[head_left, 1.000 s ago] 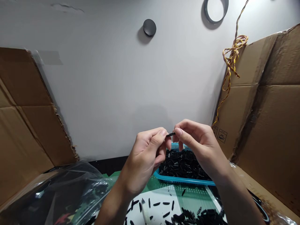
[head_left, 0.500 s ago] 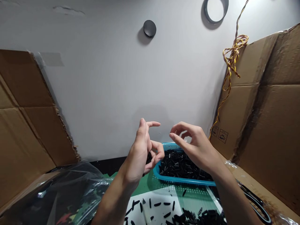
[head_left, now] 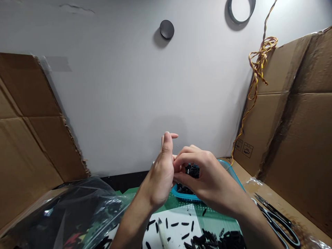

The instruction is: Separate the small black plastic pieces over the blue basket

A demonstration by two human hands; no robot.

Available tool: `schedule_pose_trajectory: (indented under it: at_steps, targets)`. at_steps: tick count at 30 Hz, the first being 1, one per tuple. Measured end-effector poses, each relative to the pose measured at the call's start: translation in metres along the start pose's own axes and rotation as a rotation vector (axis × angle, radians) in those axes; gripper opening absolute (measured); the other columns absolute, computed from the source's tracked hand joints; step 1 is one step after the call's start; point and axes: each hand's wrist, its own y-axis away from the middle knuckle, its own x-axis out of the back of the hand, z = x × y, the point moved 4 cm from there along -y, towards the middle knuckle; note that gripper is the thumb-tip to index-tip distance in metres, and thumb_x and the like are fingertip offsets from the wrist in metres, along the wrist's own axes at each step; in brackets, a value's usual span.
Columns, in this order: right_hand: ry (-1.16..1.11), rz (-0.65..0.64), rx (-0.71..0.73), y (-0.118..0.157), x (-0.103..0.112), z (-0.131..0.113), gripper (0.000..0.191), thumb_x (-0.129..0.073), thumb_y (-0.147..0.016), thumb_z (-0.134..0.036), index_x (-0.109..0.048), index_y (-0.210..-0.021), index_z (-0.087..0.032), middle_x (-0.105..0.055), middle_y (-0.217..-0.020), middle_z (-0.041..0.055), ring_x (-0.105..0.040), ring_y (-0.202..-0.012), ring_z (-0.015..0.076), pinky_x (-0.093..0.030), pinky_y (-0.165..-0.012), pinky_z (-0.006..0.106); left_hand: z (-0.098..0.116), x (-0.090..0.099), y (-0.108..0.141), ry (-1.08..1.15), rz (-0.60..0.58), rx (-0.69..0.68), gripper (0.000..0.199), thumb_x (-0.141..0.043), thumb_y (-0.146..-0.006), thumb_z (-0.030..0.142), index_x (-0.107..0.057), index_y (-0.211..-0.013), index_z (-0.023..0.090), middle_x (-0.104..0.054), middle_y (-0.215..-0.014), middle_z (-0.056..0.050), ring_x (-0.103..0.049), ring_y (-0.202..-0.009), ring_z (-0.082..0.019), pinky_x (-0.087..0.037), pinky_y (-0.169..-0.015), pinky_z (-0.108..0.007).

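My left hand is raised with its thumb up and a finger stretched out. Its other fingers are mostly hidden; half a second ago they were curled round small black pieces. My right hand meets the left palm, thumb and fingers pinched together; whatever lies between its tips is hidden. Behind the hands stands a blue plastic basket filled with small black pieces. Below, more slim black pieces are spread over a white sheet. A heap of them lies to the right.
A white pen-like tool with a dark tip rests on the sheet. Scissors lie at right. A clear plastic bag covers the left front. Cardboard panels flank both sides, and twisted wire hangs at right.
My right hand has come left and down to the left palm and closed its fingers there. My left hand has turned a little, hiding its curled fingers.
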Motion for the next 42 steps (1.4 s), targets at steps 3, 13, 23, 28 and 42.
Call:
schedule_pose_trajectory:
  at_steps: [3, 13, 23, 28, 42]
  targets:
    - [0.044, 0.040, 0.022, -0.001, -0.001, -0.003, 0.023, -0.072, -0.099, -0.013, -0.064, -0.080, -0.024, -0.068, -0.090, -0.0009, -0.060, -0.089, 0.0200, -0.047, -0.082, 0.039, 0.004, -0.001, 0.003, 0.072, 0.054, 0.105, 0.063, -0.029, -0.103, 0.077, -0.040, -0.145, 0.031, -0.047, -0.059, 0.009, -0.021, -0.039, -0.009, -0.018, -0.035, -0.018]
    - [-0.127, 0.267, -0.024, 0.002, 0.031, 0.004, 0.014, -0.071, -0.101, -0.028, -0.069, -0.088, -0.023, -0.067, -0.087, -0.0003, -0.057, -0.081, 0.0174, -0.044, -0.073, 0.033, 0.013, 0.000, 0.001, 0.169, -0.077, 0.053, 0.031, -0.049, -0.105, 0.056, -0.050, -0.095, 0.026, -0.033, -0.048, 0.012, -0.012, -0.034, -0.004, -0.010, -0.033, -0.013]
    - [-0.298, 0.230, -0.106, 0.001, 0.037, 0.016, 0.022, -0.079, -0.094, -0.041, -0.071, -0.087, -0.022, -0.065, -0.086, -0.0002, -0.053, -0.073, 0.0153, -0.042, -0.066, 0.029, 0.014, 0.000, 0.001, 0.148, -0.200, 0.061, 0.037, -0.054, -0.105, 0.049, -0.045, -0.078, 0.024, -0.031, -0.048, 0.011, -0.012, -0.035, -0.004, -0.012, -0.031, -0.014]
    - [-0.252, 0.251, -0.081, -0.001, 0.038, 0.016, 0.018, -0.081, -0.093, -0.036, -0.074, -0.087, -0.021, -0.069, -0.086, 0.0008, -0.058, -0.077, 0.0163, -0.046, -0.068, 0.030, 0.013, 0.000, -0.001, 0.150, -0.218, 0.047, 0.033, -0.050, -0.106, 0.048, -0.051, -0.083, 0.024, -0.032, -0.048, 0.011, -0.012, -0.034, -0.004, -0.014, -0.030, -0.013]
    - [-0.335, 0.241, -0.074, -0.001, 0.042, 0.017, 0.007, -0.085, -0.089, -0.025, -0.080, -0.091, -0.021, -0.072, -0.088, 0.0009, -0.061, -0.079, 0.0154, -0.047, -0.064, 0.027, 0.014, -0.001, -0.002, 0.160, -0.217, -0.005, 0.020, -0.055, -0.105, 0.041, -0.053, -0.094, 0.024, -0.034, -0.046, 0.013, -0.014, -0.032, -0.003, -0.018, -0.029, -0.009]
